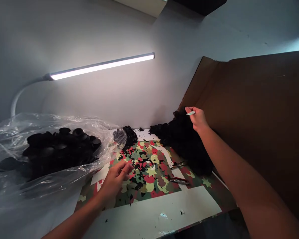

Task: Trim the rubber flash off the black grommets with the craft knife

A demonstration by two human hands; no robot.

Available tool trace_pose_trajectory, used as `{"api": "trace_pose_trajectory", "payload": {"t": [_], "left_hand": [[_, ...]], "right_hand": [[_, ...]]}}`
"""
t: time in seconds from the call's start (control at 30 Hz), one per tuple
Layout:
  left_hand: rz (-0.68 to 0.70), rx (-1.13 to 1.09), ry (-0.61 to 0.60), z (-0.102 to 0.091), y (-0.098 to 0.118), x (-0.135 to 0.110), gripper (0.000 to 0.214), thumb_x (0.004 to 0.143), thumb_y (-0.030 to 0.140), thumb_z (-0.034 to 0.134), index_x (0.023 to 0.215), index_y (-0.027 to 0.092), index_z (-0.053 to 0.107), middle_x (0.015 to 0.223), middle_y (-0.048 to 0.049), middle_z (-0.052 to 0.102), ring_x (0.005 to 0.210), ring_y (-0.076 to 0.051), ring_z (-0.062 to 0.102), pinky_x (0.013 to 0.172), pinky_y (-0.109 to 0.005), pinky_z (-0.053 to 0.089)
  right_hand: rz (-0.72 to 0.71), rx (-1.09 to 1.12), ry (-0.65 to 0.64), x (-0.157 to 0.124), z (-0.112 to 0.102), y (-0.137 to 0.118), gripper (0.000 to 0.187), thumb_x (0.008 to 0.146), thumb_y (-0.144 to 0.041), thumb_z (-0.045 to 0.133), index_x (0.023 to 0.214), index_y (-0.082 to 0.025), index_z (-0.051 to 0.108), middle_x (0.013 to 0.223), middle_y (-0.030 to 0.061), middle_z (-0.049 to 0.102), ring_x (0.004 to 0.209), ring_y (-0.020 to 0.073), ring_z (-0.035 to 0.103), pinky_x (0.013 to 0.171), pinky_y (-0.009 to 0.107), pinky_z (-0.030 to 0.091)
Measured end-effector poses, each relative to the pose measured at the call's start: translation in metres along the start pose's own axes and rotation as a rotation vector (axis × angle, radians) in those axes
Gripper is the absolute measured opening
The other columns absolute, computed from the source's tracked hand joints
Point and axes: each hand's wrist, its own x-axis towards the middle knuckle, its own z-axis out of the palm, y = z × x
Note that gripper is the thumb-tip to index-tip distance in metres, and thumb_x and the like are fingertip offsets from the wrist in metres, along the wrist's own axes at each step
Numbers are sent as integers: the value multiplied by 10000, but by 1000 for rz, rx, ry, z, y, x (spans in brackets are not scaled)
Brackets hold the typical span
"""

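My right hand (200,120) is raised at the top of a tall heap of black pieces (183,139), its fingers closed on a small pale strip-like piece (190,113) of a kind I cannot make out. Over the patterned mat (150,188) is my left hand (118,176), fingers curled and thumb close to the forefinger; anything between them is hidden. Black scraps (139,166) lie strewn on the mat beside it. Metal tweezers or a similar tool (178,180) rest on the mat, near another thin metal tool (178,165).
A clear plastic bag (108,132) on the left holds several black round, cup-like parts (64,144). Behind it, a smaller black clump (131,136) sits by the wall. A tall cardboard panel (251,109) stands at right. A lit bar lamp (102,67) hangs above.
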Motion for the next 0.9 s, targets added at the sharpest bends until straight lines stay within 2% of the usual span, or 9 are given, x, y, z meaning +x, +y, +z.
{"api": "trace_pose_trajectory", "payload": {"t": [0.13, 0.27, 0.37, 0.47, 0.53, 0.63, 0.77, 0.83, 0.9], "left_hand": [[-91, -291, -11, 2, -2, 4, 558, 834, 689, 661, 1007, 159, 661, 980, -94, 662, 873, -221, 662, 766, -326, 554], [-116, -499, 74, 1, 0, 5, 666, 848, 711, 630, 1237, 172, 590, 1215, -162, 641, 1149, -302, 637, 984, -449, 521], [-107, -481, 138, -2, 1, 5, 728, 866, 714, 596, 1370, 197, 498, 1293, -164, 619, 1198, -302, 619, 1033, -450, 481], [-41, -265, 187, -8, -2, 7, 713, 820, 534, 742, 1401, 216, 479, 1319, -136, 610, 1224, -289, 595, 1039, -423, 467], [32, -56, 191, -14, -4, 9, 574, 804, 372, 754, 1319, 201, 568, 1276, -117, 635, 1194, -280, 606, 1037, -415, 463], [160, 264, 173, -21, -3, 12, 244, 890, 276, 592, 1093, 199, 703, 1166, -94, 690, 1125, -284, 634, 1005, -430, 469], [289, 577, 190, -23, 4, 7, 288, 1001, 342, 467, 1077, 224, 718, 1187, -94, 688, 1137, -302, 622, 997, -458, 465], [369, 760, 158, -19, 7, 1, 316, 950, 403, 598, 1210, 247, 688, 1310, -110, 636, 1228, -345, 567, 1056, -515, 421], [471, 963, 64, -15, 9, -4, 397, 872, 335, 714, 1264, 278, 676, 1406, -127, 581, 1314, -402, 493, 1096, -590, 359]], "right_hand": [[-73, 188, -171, -19, 10, -44, 354, 839, -554, 618, 802, -206, 563, 720, -8, 497, 680, 145, 493, 647, 286, 422], [-109, 287, -544, -79, 46, -75, 366, 816, -555, 666, 883, -196, 644, 742, -7, 572, 676, 140, 554, 664, 277, 477], [-132, 292, -838, -141, 81, -85, 336, 812, -503, 696, 888, -178, 728, 746, 18, 663, 685, 163, 611, 638, 278, 498], [-168, 296, -1008, -185, 104, -81, 283, 836, -436, 675, 966, -205, 775, 981, 50, 762, 882, 202, 699, 765, 298, 544], [-172, 258, -1008, -195, 106, -69, 279, 866, -405, 647, 1036, -222, 771, 1110, 53, 759, 988, 211, 701, 849, 312, 537], [-140, 115, -866, -192, 93, -39, 284, 908, -405, 607, 1055, -217, 761, 1116, 75, 753, 1016, 239, 689, 912, 360, 503], [-83, -118, -658, -185, 62, 7, 314, 936, -418, 556, 1042, -204, 760, 1019, 110, 753, 944, 289, 672, 868, 431, 493], [-82, -217, -569, -187, 48, 25, 295, 927, -398, 568, 1051, -211, 761, 1072, 121, 747, 1046, 325, 630, 941, 484, 455], [-86, -293, -498, -189, 38, 39, 303, 904, -374, 605, 1115, -214, 751, 1230, 132, 708, 1180, 355, 556, 1025, 529, 396]]}}
